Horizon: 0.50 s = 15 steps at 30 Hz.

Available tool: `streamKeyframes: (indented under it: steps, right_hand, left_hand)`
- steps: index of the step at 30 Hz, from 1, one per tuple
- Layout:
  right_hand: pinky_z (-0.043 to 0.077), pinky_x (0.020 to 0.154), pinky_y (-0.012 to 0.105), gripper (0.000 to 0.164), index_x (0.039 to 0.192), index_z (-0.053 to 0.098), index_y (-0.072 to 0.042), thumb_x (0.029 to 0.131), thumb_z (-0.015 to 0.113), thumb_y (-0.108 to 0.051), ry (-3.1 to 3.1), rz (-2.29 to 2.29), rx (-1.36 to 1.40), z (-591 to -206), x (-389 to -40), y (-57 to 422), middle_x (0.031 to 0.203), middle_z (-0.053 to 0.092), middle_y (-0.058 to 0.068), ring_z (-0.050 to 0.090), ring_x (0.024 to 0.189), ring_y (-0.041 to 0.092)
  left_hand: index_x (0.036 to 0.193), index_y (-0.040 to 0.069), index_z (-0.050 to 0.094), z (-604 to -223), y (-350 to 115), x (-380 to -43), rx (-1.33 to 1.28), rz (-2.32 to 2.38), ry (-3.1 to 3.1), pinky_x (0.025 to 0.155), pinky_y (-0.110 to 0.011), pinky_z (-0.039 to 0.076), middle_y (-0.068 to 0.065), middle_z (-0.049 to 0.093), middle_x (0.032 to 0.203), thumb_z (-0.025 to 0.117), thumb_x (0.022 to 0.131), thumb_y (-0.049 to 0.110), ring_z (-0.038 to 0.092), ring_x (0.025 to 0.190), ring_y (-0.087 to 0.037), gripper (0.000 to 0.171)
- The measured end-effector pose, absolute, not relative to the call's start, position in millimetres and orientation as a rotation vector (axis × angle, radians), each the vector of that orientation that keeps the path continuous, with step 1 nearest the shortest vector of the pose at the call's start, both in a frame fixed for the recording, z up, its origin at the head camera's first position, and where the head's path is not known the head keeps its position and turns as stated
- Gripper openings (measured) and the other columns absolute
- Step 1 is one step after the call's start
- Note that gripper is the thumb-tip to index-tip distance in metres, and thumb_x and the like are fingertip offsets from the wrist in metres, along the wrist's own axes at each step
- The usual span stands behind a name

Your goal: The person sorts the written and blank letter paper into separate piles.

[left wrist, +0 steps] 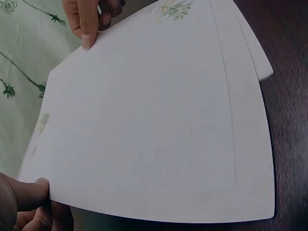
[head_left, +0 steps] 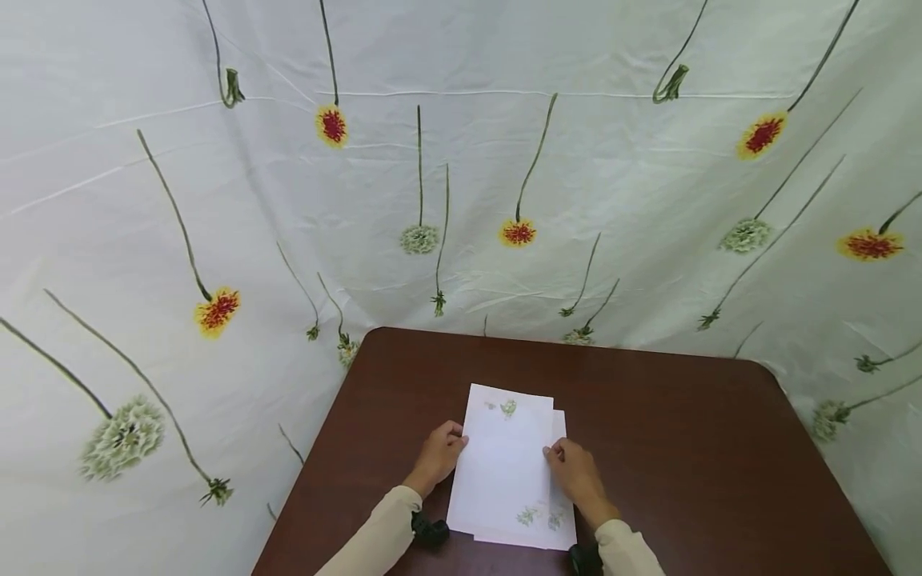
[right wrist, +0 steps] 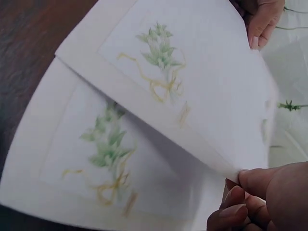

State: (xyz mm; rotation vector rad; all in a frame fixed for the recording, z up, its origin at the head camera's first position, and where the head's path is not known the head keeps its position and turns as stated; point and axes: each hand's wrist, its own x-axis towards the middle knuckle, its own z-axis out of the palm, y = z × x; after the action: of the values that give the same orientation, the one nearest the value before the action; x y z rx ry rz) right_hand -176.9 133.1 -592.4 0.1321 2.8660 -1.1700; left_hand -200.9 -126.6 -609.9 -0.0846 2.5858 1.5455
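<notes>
An upper white sheet of paper (head_left: pixel 500 464), printed with small green plant drawings, is held at both sides. My left hand (head_left: pixel 439 454) pinches its left edge, thumb on top in the left wrist view. My right hand (head_left: pixel 574 472) pinches the right edge between thumb and fingers. Beneath it, offset to the right, lies a second white sheet (right wrist: pixel 110 159) with a matching leafy sprig and yellow ribbon. In the right wrist view the upper sheet's edge stands raised above the lower one.
The dark brown table (head_left: pixel 684 448) extends around the sheets. Behind it hangs a white cloth (head_left: pixel 461 48) printed with flowers and stems. Dark bands (head_left: pixel 430 530) sit at the wrists, by the pale sleeves.
</notes>
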Motion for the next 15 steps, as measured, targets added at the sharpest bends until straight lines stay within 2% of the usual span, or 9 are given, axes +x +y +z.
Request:
streamKeyframes:
  steps: [3,7,11,15]
  right_hand:
    - [0.041,0.06,0.032,0.019,0.088,0.064,-0.006,0.102,0.067,-0.019,2.86,-1.163,0.087,-589.4,-181.3,123.0,0.073,0.056,0.002,0.051,0.068,0.017]
    - [0.04,0.06,0.032,0.02,0.087,0.063,-0.007,0.102,0.066,-0.019,2.85,-1.165,0.032,-586.4,-186.7,107.5,0.072,0.055,0.002,0.05,0.067,0.017]
    - [0.041,0.059,0.031,0.021,0.086,0.062,-0.008,0.103,0.065,-0.02,2.838,-1.168,-0.038,-587.0,-191.2,86.6,0.072,0.055,0.001,0.05,0.065,0.015]
    - [0.042,0.058,0.03,0.022,0.084,0.062,-0.008,0.103,0.066,-0.019,2.817,-1.179,-0.13,-588.3,-195.0,60.6,0.071,0.055,0.0,0.051,0.064,0.014]
  left_hand:
    - [0.109,-0.001,0.064,-605.8,-139.5,-200.8,-0.113,1.521,2.644,0.077,-0.041,0.057,-0.02,0.076,0.105,0.066,0.103,0.014,0.066,0.086,-0.023,0.017]
    - [0.104,0.0,0.064,-602.0,-157.2,-198.4,-0.155,1.51,2.69,0.072,-0.038,0.054,-0.014,0.073,0.095,0.069,0.101,0.016,0.062,0.08,-0.02,0.016]
    - [0.103,0.001,0.064,-602.0,-176.5,-193.7,-0.235,1.476,2.717,0.07,-0.035,0.053,-0.009,0.067,0.091,0.07,0.101,0.017,0.06,0.078,-0.019,0.017]
    - [0.103,0.0,0.064,-603.6,-198.3,-189.0,-0.331,1.414,2.77,0.07,-0.036,0.055,-0.011,0.068,0.092,0.069,0.102,0.016,0.061,0.079,-0.02,0.017]
